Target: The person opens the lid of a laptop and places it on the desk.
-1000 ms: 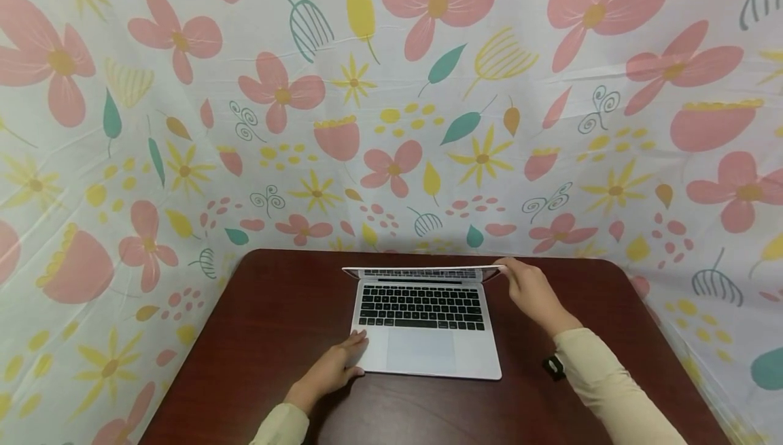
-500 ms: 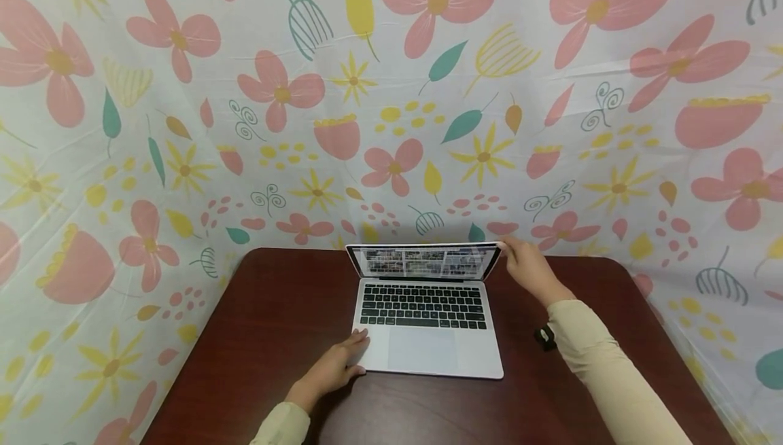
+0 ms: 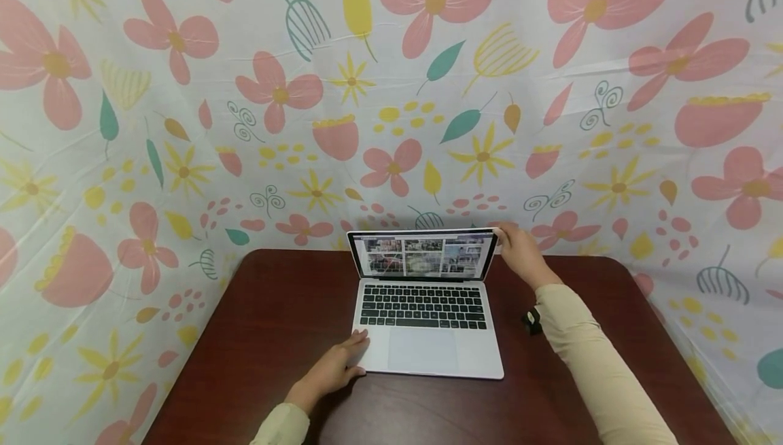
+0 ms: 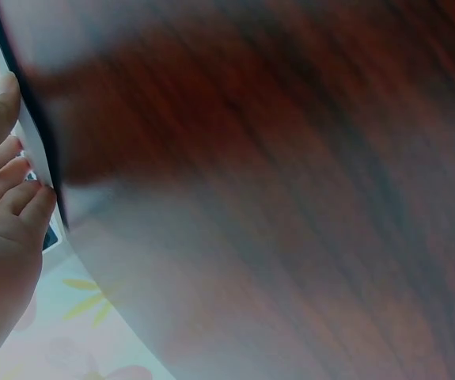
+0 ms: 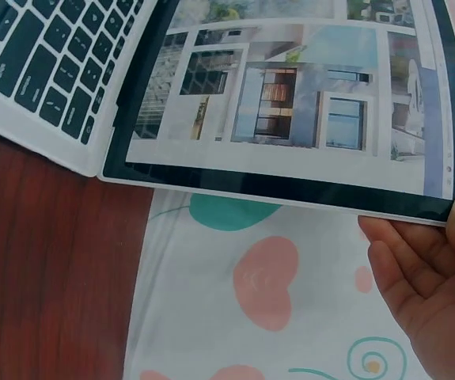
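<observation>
A silver laptop [image 3: 422,351] sits raised open on the dark red-brown table [image 3: 275,309], its lit screen [image 3: 422,255] showing rows of pictures. My left hand [image 3: 330,367] holds the front left corner of the base. Its fingers lie over the palm rest's edge, and the thumb is at the front edge. In the left wrist view, the fingertips and thumb touch the laptop's rim. My right hand [image 3: 520,251] pinches the top right corner of the lid. In the right wrist view, the thumb is on the screen's front border, with fingers [image 5: 421,265] behind the lid.
A white cloth [image 3: 391,126] printed with pink, yellow and green flowers hangs behind the table and along both sides. The table's back edge runs just behind the laptop. A dark band with a small device [image 3: 532,321] is under my right wrist.
The lid has swung up and back in my right hand from nearly edge-on, so the screen has come into view. My left hand and the laptop's base have stayed in place.
</observation>
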Motion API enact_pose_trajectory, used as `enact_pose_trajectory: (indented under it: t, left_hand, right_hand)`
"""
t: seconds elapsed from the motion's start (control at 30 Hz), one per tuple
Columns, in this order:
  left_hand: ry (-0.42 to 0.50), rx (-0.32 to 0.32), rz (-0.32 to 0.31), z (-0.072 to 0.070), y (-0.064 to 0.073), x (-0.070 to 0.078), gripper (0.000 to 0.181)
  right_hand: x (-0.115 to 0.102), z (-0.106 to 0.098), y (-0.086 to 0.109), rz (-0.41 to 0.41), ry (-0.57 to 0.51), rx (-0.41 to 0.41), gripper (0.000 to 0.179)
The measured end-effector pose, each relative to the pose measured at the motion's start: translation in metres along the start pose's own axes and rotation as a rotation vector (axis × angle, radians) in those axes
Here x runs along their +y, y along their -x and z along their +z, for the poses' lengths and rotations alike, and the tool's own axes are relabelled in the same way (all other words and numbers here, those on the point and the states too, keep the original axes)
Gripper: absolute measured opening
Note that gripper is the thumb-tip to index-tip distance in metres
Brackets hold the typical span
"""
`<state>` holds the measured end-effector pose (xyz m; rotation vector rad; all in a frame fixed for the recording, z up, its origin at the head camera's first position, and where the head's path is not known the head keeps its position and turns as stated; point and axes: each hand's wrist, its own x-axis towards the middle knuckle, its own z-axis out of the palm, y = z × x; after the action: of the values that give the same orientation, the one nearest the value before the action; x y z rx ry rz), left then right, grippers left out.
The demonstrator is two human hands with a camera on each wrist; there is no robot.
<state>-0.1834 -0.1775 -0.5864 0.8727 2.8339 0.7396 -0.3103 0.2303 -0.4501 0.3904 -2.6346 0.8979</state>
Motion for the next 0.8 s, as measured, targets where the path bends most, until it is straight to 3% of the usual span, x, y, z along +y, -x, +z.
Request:
enact_pose_trajectory:
  t: [0.13, 0.57, 0.8]
  left_hand:
    - [0.002, 0.0, -0.002, 0.0, 0.0, 0.0, 0.056]
    - [0.008, -0.007, -0.027, 0.002, 0.0, -0.004, 0.056]
    - [0.023, -0.022, -0.043, 0.001, -0.001, -0.002, 0.056]
  right_hand:
    - [0.001, 0.006, -0.007, -0.009, 0.002, 0.067, 0.024]
    - [0.01, 0.027, -0.026, 0.086, -0.078, 0.197, 0.027]
    - [0.013, 0.032, -0.033, 0.154, -0.095, 0.203, 0.027]
